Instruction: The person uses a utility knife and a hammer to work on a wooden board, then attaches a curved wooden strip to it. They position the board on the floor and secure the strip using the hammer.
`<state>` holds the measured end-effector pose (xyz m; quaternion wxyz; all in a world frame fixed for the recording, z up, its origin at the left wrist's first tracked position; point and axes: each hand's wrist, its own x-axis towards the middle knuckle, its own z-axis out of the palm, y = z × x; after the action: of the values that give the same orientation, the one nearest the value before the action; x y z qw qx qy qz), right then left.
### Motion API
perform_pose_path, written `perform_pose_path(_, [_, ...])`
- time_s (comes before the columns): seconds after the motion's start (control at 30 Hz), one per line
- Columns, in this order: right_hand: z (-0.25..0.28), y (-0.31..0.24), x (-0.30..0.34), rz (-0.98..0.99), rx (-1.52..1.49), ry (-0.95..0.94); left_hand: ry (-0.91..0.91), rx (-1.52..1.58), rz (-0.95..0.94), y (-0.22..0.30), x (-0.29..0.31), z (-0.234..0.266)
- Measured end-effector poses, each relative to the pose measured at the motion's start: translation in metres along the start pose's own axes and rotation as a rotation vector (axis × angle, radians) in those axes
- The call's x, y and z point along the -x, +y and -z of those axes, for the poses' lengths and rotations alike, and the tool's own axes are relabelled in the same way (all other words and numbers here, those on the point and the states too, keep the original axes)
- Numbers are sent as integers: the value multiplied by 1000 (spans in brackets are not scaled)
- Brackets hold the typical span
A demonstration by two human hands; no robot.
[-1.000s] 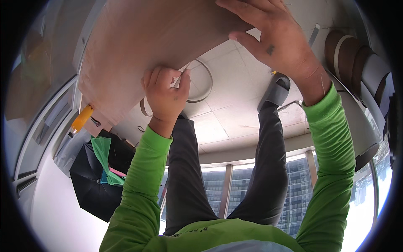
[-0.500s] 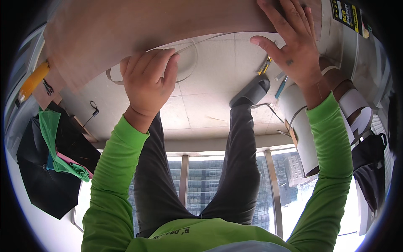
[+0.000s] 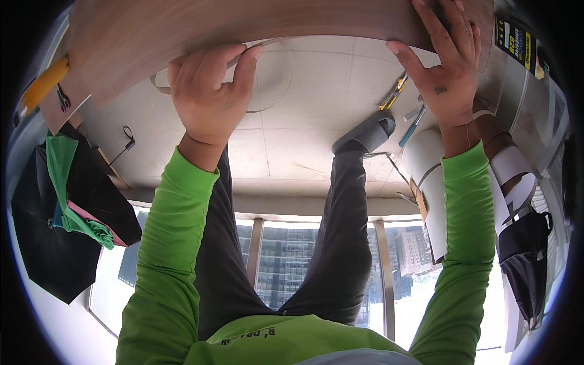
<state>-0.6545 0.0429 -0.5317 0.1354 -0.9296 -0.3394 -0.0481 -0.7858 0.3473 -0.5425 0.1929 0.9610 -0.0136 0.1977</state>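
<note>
A wood-grain brown board (image 3: 304,17) spans the top of the view, its near edge above the floor. At that edge my left hand (image 3: 207,94) is closed, thumb and forefinger pinching a thin, narrow strip (image 3: 159,84). The strip curls out left of the hand, and a thin loop hangs below the edge on the other side. My right hand (image 3: 451,76) rests with spread fingers on the board near its right end, thumb by the edge. How far the strip runs along the edge is hard to make out.
On the pale tiled floor are a yellow utility knife (image 3: 394,92), a blue-handled hammer (image 3: 412,126) and my slipper (image 3: 366,135). Rolled sheets (image 3: 421,155) stand right, near a black bag (image 3: 526,261). Left are an open black umbrella (image 3: 45,249), green cloth (image 3: 61,176) and scissors (image 3: 62,98).
My left hand has moved up to the board's edge, bringing the strip close against it. My right hand has shifted slightly right, still spread on the board. The whole view has shifted a little.
</note>
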Motion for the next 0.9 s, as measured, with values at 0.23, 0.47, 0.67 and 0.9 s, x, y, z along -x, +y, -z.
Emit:
perform_pose_path(0.23, [-8,-5,-3,75,-10,166,-37,-26,18,-3,5,4])
perform_pose_path(0.47, [-11,0,0,77,-109,141,17,-71,-36,-13,9,0])
perform_pose_path(0.67, [-10,-3,-1,66,-85,122,104,-27,-3,-17,8,-6])
perform_pose_path(0.9, [-13,5,3,22,-141,112,82,-23,87,-14,5,-2])
